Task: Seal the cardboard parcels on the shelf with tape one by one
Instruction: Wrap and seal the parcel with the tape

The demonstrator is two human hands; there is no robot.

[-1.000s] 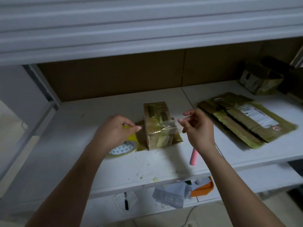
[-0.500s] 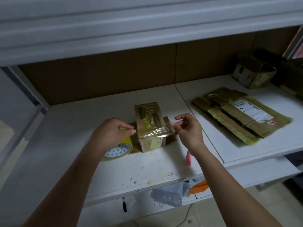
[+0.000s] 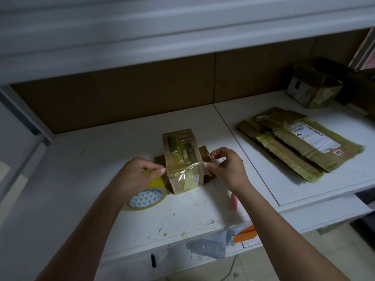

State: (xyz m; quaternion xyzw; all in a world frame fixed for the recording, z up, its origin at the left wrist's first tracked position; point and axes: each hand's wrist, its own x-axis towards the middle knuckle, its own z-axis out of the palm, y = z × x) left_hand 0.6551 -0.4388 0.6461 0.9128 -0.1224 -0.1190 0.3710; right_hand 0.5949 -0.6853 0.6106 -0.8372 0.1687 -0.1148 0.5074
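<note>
Change: both hands have closed in on the parcel since the earlier frames; half a second ago the right hand was pinching beside the parcel's near right corner, and now its fingertips sit right at that edge, while the left thumb has come up against the parcel's left side. The tape roll has stayed under the left hand.
Parcel: small cardboard parcel (image 3: 182,159) stands on the white shelf (image 3: 101,159), about the middle of the left board, already wrapped in yellowish glossy tape; a flattened piece of cardboard lies under it.
Strip: a clear strip of tape (image 3: 183,173) runs across the parcel's near top edge, stretched between the two hands.
Left hand: left hand (image 3: 138,175) has its thumb and forefinger pressed together, pinching the strip's left end at the parcel's left side; the other fingers are curled over the roll.
Right hand: right hand (image 3: 227,169) pinches the strip's right end with thumb and forefinger at the parcel's near right corner; its remaining fingers are bent and spread above.
Tape roll: yellow tape roll (image 3: 149,196) lies tilted on the shelf, just left of the parcel, its patterned core facing near.
Right board: flattened cardboard parcels (image 3: 294,142) with a white label lie well to the right; a small box (image 3: 312,92) stands far right by the back wall.
Near edge: a pink object (image 3: 233,201) shows beside the right wrist; what it is cannot be told.
Lower shelf: grey bag (image 3: 207,246) and an orange item (image 3: 246,234) lie below.
</note>
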